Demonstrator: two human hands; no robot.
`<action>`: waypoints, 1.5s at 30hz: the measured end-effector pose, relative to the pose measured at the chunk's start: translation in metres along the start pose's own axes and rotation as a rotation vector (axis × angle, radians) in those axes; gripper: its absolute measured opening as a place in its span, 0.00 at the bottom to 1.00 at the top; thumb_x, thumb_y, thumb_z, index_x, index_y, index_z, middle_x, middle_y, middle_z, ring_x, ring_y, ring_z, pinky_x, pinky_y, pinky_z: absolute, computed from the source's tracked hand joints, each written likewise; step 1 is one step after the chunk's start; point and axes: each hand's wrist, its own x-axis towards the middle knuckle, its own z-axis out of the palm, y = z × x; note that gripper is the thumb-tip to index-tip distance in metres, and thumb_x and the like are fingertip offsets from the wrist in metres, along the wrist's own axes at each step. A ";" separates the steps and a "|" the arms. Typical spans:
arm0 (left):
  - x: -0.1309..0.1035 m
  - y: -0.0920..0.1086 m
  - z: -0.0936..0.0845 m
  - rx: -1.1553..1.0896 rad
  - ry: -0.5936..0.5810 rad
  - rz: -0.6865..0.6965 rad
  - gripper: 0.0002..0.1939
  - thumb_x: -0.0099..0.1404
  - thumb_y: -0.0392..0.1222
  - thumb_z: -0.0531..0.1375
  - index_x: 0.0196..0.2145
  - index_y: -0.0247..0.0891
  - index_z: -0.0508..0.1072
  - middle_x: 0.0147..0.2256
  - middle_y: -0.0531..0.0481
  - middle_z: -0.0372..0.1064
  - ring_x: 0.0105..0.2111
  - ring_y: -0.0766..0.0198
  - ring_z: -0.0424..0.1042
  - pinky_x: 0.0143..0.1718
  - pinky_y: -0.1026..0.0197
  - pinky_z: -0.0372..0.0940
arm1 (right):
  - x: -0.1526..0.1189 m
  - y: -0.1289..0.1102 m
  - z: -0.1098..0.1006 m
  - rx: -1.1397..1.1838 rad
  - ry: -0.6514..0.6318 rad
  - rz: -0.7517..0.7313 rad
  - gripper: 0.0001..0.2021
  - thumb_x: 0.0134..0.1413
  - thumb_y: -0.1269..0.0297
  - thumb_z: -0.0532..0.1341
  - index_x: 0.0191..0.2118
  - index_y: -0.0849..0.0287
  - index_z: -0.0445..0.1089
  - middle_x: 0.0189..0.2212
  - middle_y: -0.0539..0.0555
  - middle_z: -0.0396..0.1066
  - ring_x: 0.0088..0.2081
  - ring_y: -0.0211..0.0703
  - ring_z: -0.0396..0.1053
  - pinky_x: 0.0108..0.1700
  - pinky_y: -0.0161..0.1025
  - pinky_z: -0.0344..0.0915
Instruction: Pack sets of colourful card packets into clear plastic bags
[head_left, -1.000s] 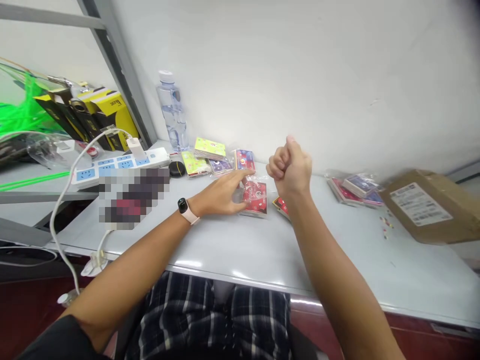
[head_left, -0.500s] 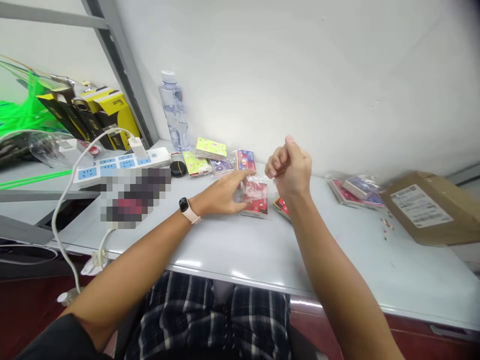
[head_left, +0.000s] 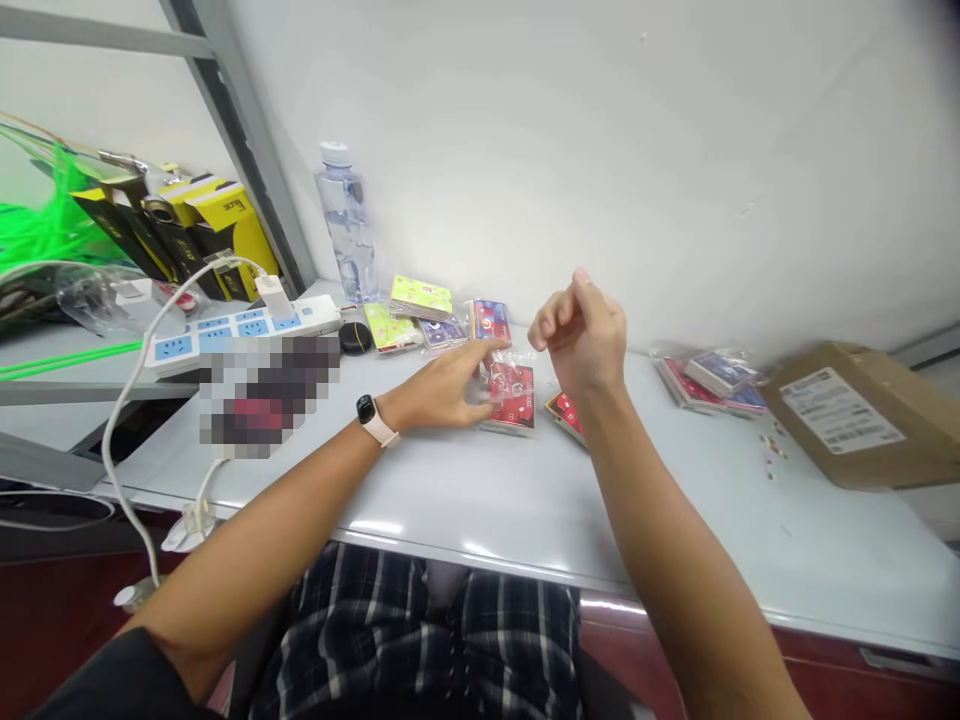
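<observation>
A red square packet (head_left: 514, 405) in clear plastic lies flat on the table. My left hand (head_left: 446, 388), with a watch on its wrist, grips it from the left. The thumb is at its near left side and the index finger reaches along the far side; the other fingertips are hidden. My right hand (head_left: 586, 335) is raised to the right of the packet, fingers curled and thumb pointing up. Nothing shows in it. Under my right wrist lies another red packet with a yellow edge (head_left: 564, 412), partly covered by the arm.
Behind are yellow-green packets (head_left: 421, 296), a blue-red packet (head_left: 490, 320) and a water bottle (head_left: 349, 225). A power strip (head_left: 247, 335) and small black case (head_left: 355, 338) are left. Wrapped packets (head_left: 709, 385) and a cardboard box (head_left: 862, 415) sit right.
Almost nothing differs. My right hand has shifted very slightly, and my left hand stays at the red packet.
</observation>
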 end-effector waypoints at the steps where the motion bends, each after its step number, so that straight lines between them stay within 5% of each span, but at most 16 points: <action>1: 0.000 0.000 0.000 0.005 0.003 0.001 0.37 0.67 0.47 0.65 0.69 0.39 0.60 0.62 0.37 0.70 0.57 0.48 0.75 0.60 0.45 0.70 | 0.000 -0.001 -0.001 -0.003 0.000 0.001 0.32 0.59 0.36 0.68 0.19 0.53 0.57 0.18 0.47 0.58 0.19 0.38 0.62 0.22 0.39 0.66; 6: 0.000 -0.003 -0.001 -0.004 0.025 0.008 0.36 0.67 0.47 0.65 0.68 0.37 0.61 0.59 0.37 0.72 0.50 0.51 0.76 0.57 0.47 0.71 | 0.004 -0.006 -0.023 -0.079 0.041 -0.005 0.30 0.57 0.35 0.68 0.21 0.53 0.61 0.19 0.47 0.61 0.20 0.38 0.63 0.22 0.38 0.66; 10: 0.002 -0.003 -0.002 -0.047 0.129 0.035 0.35 0.68 0.49 0.66 0.68 0.38 0.62 0.59 0.38 0.72 0.47 0.54 0.75 0.54 0.49 0.71 | 0.003 -0.005 -0.064 -0.237 0.062 0.033 0.22 0.55 0.44 0.73 0.27 0.55 0.69 0.25 0.48 0.70 0.21 0.35 0.67 0.25 0.37 0.66; 16: 0.004 0.001 -0.005 -0.148 0.362 -0.009 0.38 0.68 0.48 0.68 0.69 0.38 0.59 0.52 0.41 0.72 0.47 0.56 0.74 0.53 0.50 0.72 | -0.014 0.008 -0.134 -0.867 0.036 0.229 0.16 0.58 0.47 0.68 0.35 0.57 0.77 0.36 0.56 0.80 0.32 0.44 0.73 0.38 0.44 0.71; 20: 0.003 -0.005 -0.004 -0.062 0.308 0.021 0.38 0.69 0.48 0.67 0.70 0.39 0.58 0.54 0.40 0.71 0.47 0.55 0.74 0.54 0.48 0.71 | -0.024 0.016 -0.162 -1.263 -0.050 0.364 0.23 0.52 0.44 0.71 0.45 0.58 0.80 0.46 0.63 0.81 0.44 0.56 0.77 0.45 0.49 0.71; 27: 0.001 -0.010 -0.002 0.096 0.138 0.051 0.37 0.70 0.48 0.65 0.70 0.41 0.58 0.62 0.37 0.68 0.49 0.52 0.75 0.57 0.46 0.70 | -0.030 0.016 -0.167 -1.192 -0.229 0.547 0.28 0.46 0.42 0.75 0.48 0.56 0.83 0.42 0.61 0.83 0.40 0.55 0.79 0.39 0.44 0.73; 39: 0.000 -0.008 -0.003 0.138 0.088 0.045 0.36 0.71 0.49 0.65 0.70 0.38 0.59 0.56 0.38 0.72 0.54 0.48 0.74 0.59 0.45 0.70 | -0.031 0.010 -0.169 -0.980 0.024 0.350 0.22 0.44 0.47 0.76 0.41 0.56 0.82 0.42 0.59 0.82 0.44 0.55 0.77 0.41 0.46 0.73; 45: -0.001 -0.011 -0.002 0.161 0.072 0.028 0.38 0.69 0.49 0.66 0.70 0.38 0.58 0.63 0.35 0.68 0.59 0.45 0.73 0.62 0.42 0.69 | -0.027 0.008 -0.166 -0.673 0.164 0.261 0.20 0.42 0.48 0.78 0.37 0.56 0.82 0.30 0.55 0.80 0.30 0.46 0.74 0.30 0.41 0.71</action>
